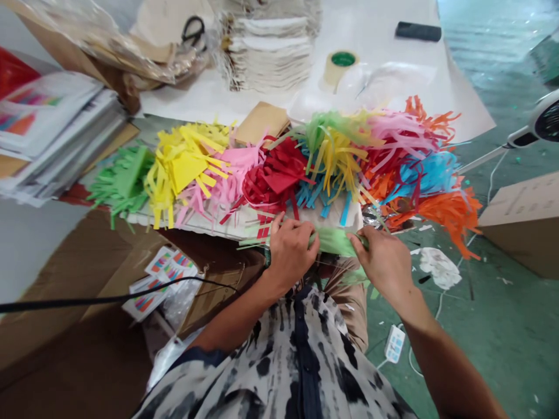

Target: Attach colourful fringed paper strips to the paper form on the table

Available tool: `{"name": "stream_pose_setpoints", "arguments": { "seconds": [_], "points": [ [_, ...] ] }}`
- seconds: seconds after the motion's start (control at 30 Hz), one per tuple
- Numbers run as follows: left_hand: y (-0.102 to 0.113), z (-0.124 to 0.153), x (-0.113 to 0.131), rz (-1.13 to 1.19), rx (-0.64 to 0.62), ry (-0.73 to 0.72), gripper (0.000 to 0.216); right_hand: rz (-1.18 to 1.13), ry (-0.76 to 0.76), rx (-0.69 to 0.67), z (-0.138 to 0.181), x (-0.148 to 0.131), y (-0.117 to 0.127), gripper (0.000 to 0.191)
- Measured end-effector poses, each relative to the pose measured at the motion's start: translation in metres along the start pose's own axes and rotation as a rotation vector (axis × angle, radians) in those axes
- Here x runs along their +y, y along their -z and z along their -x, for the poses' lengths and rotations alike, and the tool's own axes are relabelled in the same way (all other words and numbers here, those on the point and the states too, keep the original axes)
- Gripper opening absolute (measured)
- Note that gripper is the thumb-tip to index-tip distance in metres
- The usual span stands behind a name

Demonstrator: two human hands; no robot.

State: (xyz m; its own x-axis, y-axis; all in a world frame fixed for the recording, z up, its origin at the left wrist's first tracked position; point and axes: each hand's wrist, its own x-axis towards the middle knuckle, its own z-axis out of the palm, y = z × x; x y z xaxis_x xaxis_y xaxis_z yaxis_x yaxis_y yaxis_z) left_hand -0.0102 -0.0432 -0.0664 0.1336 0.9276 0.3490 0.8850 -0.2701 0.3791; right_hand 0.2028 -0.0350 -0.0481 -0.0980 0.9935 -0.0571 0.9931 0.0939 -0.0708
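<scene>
A light green bundle of fringed tissue paper (334, 241) stretches sideways between my two hands at the table's front edge. My left hand (292, 247) is closed round its left part, and loose strips stick out beyond the fingers. At the right end, my right hand (384, 259) grips the bundle with thumb and fingers. Just behind my hands lie a red tissue fringe (279, 174), a yellow fringe (186, 166), a pink fringe (238, 169) and a green fringe (126, 177). Toward the right sit blue strips (430, 174) and orange strips (449, 215).
A stack of white bundles (271, 55), a tape roll (340, 65), black scissors (193, 30) and a black bar (418, 31) rest on the table. Left stand packed sleeves (65, 134) and an open carton (109, 262). A power strip (395, 343) and a fan (545, 119) are right.
</scene>
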Motion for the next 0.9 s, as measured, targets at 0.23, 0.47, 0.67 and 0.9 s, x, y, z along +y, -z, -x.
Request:
{"name": "stream_pose_setpoints", "arguments": {
  "seconds": [0.23,0.47,0.67,0.9],
  "points": [
    [0.011,0.001,0.012,0.047,-0.041,-0.300,0.036,0.041,0.078,0.169,0.002,-0.003,-0.009,0.045],
    [0.006,0.024,0.021,0.126,-0.236,-0.427,0.039,0.019,0.049,0.399,0.010,0.026,0.013,0.029],
    [0.005,0.027,0.024,0.085,-0.239,-0.430,0.035,-0.094,0.455,0.408,0.058,0.015,0.007,0.041],
    [0.024,0.021,-0.009,0.128,-0.210,-0.461,0.024,-0.107,0.465,0.421,0.067,0.028,-0.019,0.036]
  ]
}}
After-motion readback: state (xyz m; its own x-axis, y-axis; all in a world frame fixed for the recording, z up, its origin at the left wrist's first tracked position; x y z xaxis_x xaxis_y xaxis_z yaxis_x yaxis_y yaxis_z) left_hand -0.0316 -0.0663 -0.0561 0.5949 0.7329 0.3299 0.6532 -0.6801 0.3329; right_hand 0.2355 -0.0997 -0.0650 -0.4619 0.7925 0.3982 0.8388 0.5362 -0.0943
